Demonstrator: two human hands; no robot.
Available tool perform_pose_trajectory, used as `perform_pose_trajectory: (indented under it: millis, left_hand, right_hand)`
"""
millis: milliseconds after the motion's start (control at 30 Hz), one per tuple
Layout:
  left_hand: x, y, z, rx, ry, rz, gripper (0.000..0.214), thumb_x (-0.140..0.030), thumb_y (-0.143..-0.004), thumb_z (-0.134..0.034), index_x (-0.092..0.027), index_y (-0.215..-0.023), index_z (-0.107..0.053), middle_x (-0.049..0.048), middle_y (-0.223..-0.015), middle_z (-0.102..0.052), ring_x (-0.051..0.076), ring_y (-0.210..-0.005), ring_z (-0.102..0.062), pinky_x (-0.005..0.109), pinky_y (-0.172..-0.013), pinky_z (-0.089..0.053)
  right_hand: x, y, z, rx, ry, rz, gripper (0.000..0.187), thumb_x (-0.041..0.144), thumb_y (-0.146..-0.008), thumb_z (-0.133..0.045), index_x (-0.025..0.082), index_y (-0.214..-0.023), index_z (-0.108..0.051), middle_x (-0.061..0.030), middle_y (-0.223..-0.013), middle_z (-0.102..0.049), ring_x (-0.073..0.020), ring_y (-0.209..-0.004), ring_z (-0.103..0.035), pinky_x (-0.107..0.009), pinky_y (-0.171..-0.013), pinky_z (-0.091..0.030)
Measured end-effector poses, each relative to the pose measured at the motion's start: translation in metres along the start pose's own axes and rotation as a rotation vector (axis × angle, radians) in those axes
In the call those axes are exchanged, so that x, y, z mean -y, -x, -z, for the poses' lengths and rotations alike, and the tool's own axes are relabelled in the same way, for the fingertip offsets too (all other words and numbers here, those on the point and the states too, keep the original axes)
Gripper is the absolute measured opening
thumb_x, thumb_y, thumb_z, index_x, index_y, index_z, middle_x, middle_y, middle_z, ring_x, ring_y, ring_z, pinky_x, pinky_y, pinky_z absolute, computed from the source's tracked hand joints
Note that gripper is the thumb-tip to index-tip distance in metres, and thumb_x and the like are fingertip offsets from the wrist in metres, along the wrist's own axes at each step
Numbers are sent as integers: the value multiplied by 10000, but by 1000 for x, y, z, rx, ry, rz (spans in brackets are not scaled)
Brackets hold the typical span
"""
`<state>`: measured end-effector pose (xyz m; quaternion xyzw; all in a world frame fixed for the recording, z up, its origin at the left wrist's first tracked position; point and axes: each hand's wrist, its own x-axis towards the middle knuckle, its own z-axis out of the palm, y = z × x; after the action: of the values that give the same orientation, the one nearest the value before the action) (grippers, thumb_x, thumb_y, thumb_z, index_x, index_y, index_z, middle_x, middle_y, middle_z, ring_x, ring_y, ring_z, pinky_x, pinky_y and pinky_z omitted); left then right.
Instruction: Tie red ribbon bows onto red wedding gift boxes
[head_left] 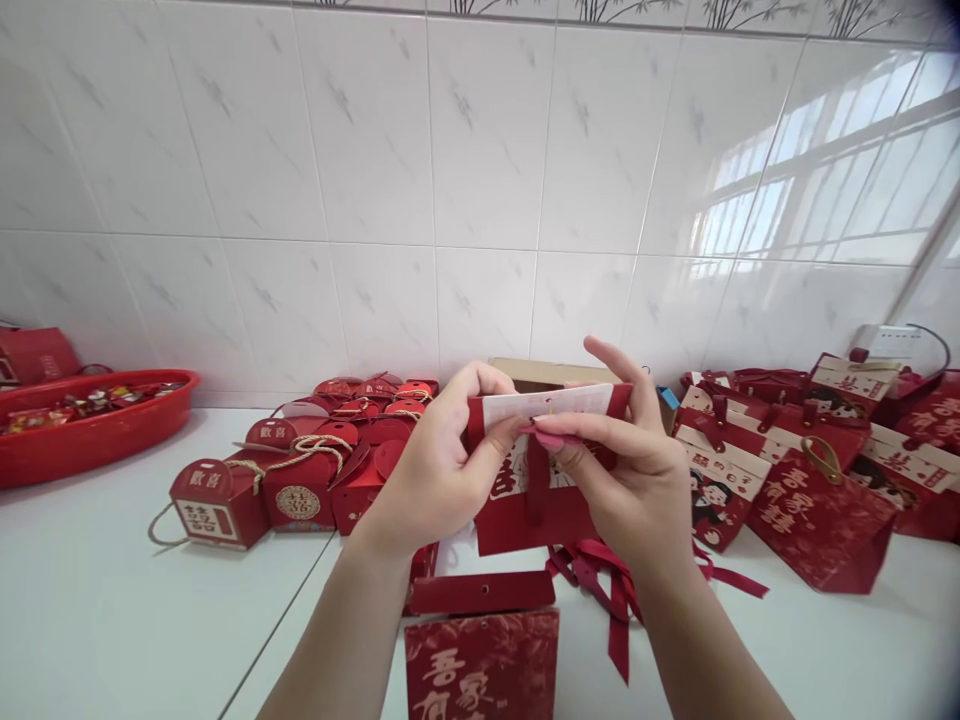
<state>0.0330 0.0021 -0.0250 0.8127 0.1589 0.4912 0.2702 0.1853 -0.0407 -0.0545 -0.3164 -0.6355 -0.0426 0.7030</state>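
A red paper gift box (495,525) with a white top flap (551,402) is held up in front of me. My left hand (457,460) grips its left side, with the thumb pressed near the middle of the flap. My right hand (630,460) pinches a dark red strap (537,485) at the flap's centre, and the strap hangs down the box's front. The fingertips of both hands nearly meet there. Below them stands another red box (484,665) with its top open. Loose red straps (611,590) lie in a pile under my right hand.
At the left, a red basin (97,430) holds wrapped sweets. Several small red boxes with twine handles (300,490) stand left of centre. Several finished-looking red gift bags (817,520) crowd the right side. A tiled wall (480,180) closes off the back of the white table (90,600).
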Motion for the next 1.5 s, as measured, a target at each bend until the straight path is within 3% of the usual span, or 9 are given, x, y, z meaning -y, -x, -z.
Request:
perform_pose_trajectory:
  millis: [367, 633, 800, 1133, 1300, 1367, 1433, 1500]
  left_hand:
    - [-3, 3, -2, -12, -47, -157, 46, -166, -924, -481, -193, -889, -492, 13, -863, -501, 136, -847, -514, 264, -708, -444]
    - [-2, 4, -3, -15, -48, -232, 75, -125, -894, -518, -200, -898, -517, 41, -911, -549, 151, -861, -565, 276, -728, -492]
    - [-5, 3, -7, -31, -21, -288, 127, -97, -881, -528, -201, -950, -556, 48, -950, -607, 172, -951, -593, 304, -822, -500]
    - [-11, 5, -11, -14, -3, -271, 183, -76, -867, -535, -209, -989, -566, 53, -1026, -645, 172, -991, -609, 305, -862, -499]
    - [-11, 7, -11, 1, -15, -264, 153, -81, -864, -538, -207, -950, -548, 54, -1012, -647, 170, -987, -614, 298, -846, -498]
    - [-10, 7, -10, -6, -15, -266, 141, -84, -863, -539, -204, -936, -548, 59, -1004, -653, 175, -972, -618, 305, -833, -503]
    - [-9, 6, -10, 1, 1, -270, 131, -87, -865, -535, -201, -929, -548, 62, -1001, -654, 174, -947, -621, 302, -809, -510]
    - [-8, 5, -10, 19, 23, -261, 122, -98, -866, -535, -199, -933, -542, 66, -1008, -647, 178, -946, -620, 303, -804, -514]
  right_hand:
    - [3, -1, 4, -14, -44, -14, 207, 136, -777, -697, 318, -855, -757, -27, -1278, -553, -283, -1269, -468, -408, -849, -584]
    - [5, -2, 10, 32, -46, 14, 219, 131, -769, -709, 324, -862, -756, -25, -1290, -537, -270, -1210, -505, -447, -885, -558]
    - [6, -2, 13, 34, -69, 33, 279, 100, -780, -692, 351, -886, -750, -4, -1278, -544, -251, -1207, -502, -427, -895, -546]
    - [7, -3, 14, -10, -51, 26, 233, 132, -783, -683, 307, -931, -723, -39, -1164, -614, -267, -1144, -557, -455, -893, -535]
    - [7, -2, 10, -97, -170, -115, 631, 177, -740, -728, 339, -1287, -457, -61, -1256, -566, -183, -871, -646, -366, -729, -596]
    - [7, -2, 9, -74, -197, -184, 555, 203, -732, -737, 299, -1227, -503, -55, -1154, -617, -176, -848, -650, -319, -673, -600]
    - [8, -2, 9, -62, -237, -238, 355, 216, -717, -753, 253, -1024, -578, -21, -962, -657, -158, -770, -655, -273, -608, -587]
    - [7, -3, 9, -76, -277, -267, 259, 209, -703, -766, 229, -855, -557, 19, -809, -639, -131, -676, -641, -239, -560, -563]
